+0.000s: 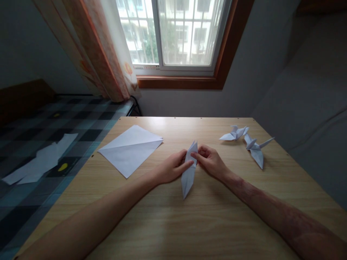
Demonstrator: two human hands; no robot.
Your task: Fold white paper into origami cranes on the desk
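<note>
Between my two hands, over the middle of the wooden table [162, 224], is a piece of folded white paper [188, 179], long and diamond-shaped, with one point toward me and split tips at the far end. My left hand [175, 167] grips it from the left, thumb lying across its front. From the right, my right hand [210, 159] pinches its upper part, thumb on the front and the other fingers curled behind. The fingertips behind the paper are hidden.
A creased white paper square [130, 151] lies left on the table. Two finished paper cranes stand at the right, one farther back [233, 133] and one nearer [255, 148]. White paper strips [40, 159] rest on the checked bed [16, 206]. A window [187, 36] is beyond the table.
</note>
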